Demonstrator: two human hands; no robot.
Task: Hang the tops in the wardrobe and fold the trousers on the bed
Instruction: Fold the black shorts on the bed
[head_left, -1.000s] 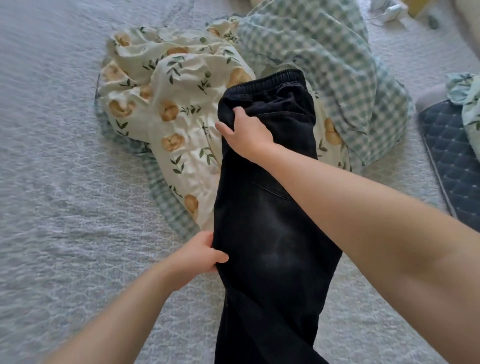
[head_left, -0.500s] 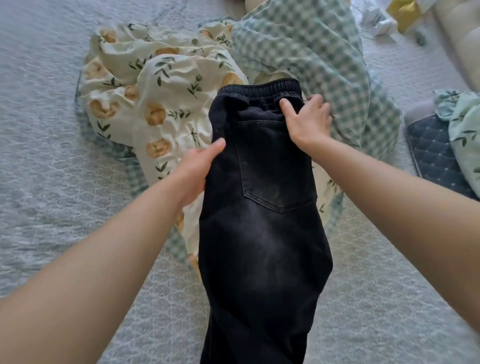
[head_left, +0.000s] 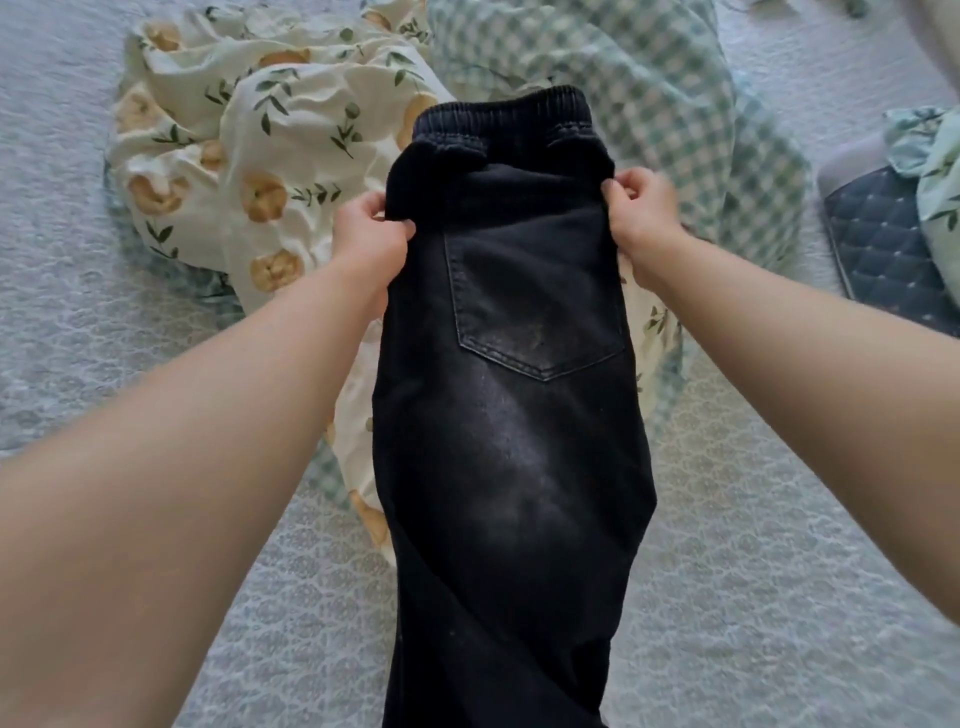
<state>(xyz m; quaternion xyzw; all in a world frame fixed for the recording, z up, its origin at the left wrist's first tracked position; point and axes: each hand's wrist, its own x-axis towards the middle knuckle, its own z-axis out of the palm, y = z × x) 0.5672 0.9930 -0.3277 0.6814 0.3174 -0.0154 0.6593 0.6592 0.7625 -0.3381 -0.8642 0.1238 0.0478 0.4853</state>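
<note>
Black trousers (head_left: 519, 415) lie on the bed, doubled lengthwise so that one back pocket (head_left: 535, 306) faces up. The long axis runs straight away from the person: the elastic waistband (head_left: 506, 111) is at the far end, and the legs come back between the forearms and leave the frame at the bottom edge.

The left hand (head_left: 371, 231) pinches the left side edge just below the waistband, with bunched cloth held between thumb and curled fingers. The right hand (head_left: 641, 208) grips the opposite edge at the same level in the same way. Both hands are equally near the waistband, and the hems lie out of view towards the body.

Judgement: the crosswise fold turns on this axis. The held waistband end would have to travel back along it towards the person to meet the legs.

The upper part of the trousers rests on a crumpled floral duvet (head_left: 260, 156), which turns over to a green check side (head_left: 649, 104). The lower part rests on the pale patterned bedspread (head_left: 104, 364). A navy quilted cushion (head_left: 893, 249) sits well apart at the right edge of the frame
</note>
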